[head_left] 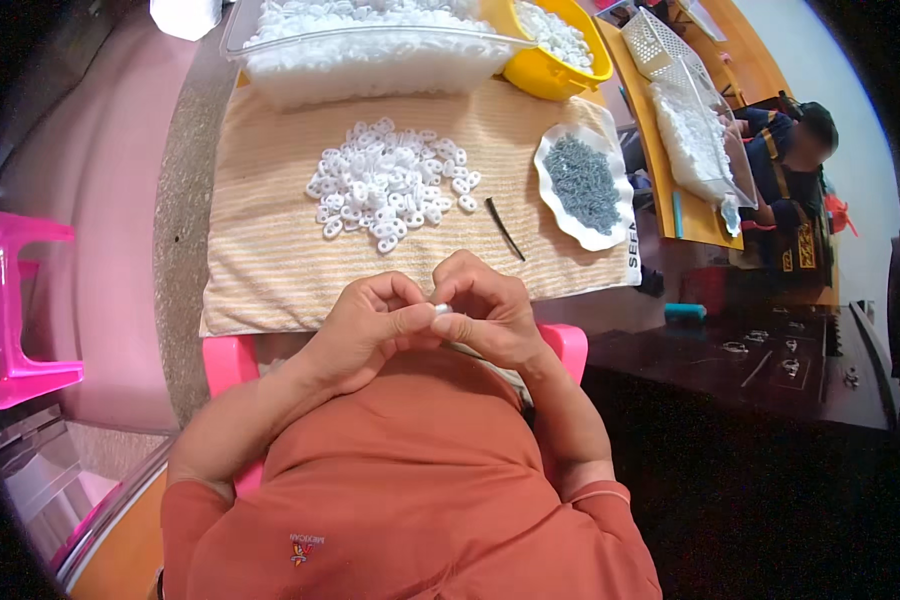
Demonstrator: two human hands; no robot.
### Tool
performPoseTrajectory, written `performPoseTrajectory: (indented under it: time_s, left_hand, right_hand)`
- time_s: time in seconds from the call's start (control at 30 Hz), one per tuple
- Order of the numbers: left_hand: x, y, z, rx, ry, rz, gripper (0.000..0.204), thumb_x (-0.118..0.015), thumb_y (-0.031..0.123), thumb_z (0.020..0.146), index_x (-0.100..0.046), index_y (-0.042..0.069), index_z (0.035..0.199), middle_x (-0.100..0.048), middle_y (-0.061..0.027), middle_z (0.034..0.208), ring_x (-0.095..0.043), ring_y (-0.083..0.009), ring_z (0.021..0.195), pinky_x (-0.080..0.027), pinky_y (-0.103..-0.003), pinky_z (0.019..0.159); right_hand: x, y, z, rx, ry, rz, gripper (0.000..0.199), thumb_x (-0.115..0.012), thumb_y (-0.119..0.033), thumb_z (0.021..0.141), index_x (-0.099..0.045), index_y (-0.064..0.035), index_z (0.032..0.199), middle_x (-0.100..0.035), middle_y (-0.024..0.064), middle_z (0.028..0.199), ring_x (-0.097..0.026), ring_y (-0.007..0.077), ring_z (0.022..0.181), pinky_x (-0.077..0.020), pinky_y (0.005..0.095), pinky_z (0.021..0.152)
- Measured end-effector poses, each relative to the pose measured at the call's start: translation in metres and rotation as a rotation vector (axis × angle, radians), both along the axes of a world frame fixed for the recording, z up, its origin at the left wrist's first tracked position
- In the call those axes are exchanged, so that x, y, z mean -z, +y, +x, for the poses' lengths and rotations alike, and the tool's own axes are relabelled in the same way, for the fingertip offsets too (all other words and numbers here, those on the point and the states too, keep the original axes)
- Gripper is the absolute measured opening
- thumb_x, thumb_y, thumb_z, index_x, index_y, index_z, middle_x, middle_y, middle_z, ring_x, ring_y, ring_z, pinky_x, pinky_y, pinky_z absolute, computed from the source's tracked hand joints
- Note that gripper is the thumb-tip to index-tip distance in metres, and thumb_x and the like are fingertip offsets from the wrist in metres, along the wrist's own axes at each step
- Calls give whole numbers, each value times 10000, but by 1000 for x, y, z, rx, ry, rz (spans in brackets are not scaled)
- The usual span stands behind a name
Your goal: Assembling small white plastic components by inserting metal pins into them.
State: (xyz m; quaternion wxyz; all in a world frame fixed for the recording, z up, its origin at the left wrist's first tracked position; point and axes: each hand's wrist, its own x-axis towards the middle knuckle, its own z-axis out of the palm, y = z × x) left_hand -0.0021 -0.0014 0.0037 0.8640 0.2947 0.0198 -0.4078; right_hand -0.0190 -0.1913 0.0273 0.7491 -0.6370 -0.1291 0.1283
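Observation:
My left hand (373, 322) and my right hand (492, 312) meet in front of me at the near edge of the cloth. Between their fingertips they pinch a small white plastic piece (442, 309), mostly covered by the fingers. Ahead of them a loose pile of white oval plastic pieces with two holes each (385, 185) lies on the striped cloth (260, 230). A thin black stick (505, 229) rests right of the pile. Farther right, a white wavy-edged dish (547, 190) holds many small grey-blue parts (582, 185), too small to name.
Behind the pile stands a clear plastic bin (370, 80) full of white pieces, beside a yellow tub (550, 82) of more. A person (785, 160) sits at another table at the right, near a clear bin (705, 140). A pink stool (25, 310) stands left.

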Motion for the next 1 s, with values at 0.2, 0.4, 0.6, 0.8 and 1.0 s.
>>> performPoseTrajectory:
  time_s: [0.2,0.4,0.6,0.8,1.0]
  left_hand:
    - [-3,0,1,13,-26,15,110,-653,103,882,-584,30,926,-615,-40,878,-619,-134,804,-555,-288,753]
    - [-2,1,2,13,-16,16,125,-646,119,890,-591,26,953,-631,-79,973,-613,-126,814,-546,-283,767]
    - [-2,3,4,23,-36,62,144,-639,149,893,-585,39,968,-636,-102,1045,-624,-115,816,-559,-289,765]
    - [-4,5,6,14,-33,59,136,-649,131,883,-602,28,959,-633,-118,1043,-628,-117,793,-556,-278,758]
    - [-1,6,4,-2,-7,27,134,-659,106,872,-610,23,965,-631,-133,1050,-625,-122,808,-551,-273,754]
  right_hand:
    - [0,-3,1,-13,-5,29,113,-676,6,829,-606,8,917,-540,73,963,-535,123,870,-454,254,749]
    - [-4,-15,1,197,54,-138,127,-660,24,839,-601,35,950,-612,62,891,-591,103,800,-491,237,684]
    - [-19,-22,11,466,-96,-334,107,-627,-25,879,-613,27,972,-613,39,806,-608,87,686,-502,212,615]
    - [-47,-39,29,729,-516,-459,141,-559,1,914,-588,38,1047,-579,47,803,-541,84,632,-512,233,615]
    - [-92,-65,93,1013,-886,-588,151,-603,-57,904,-615,51,1009,-612,52,736,-559,74,585,-472,207,539]
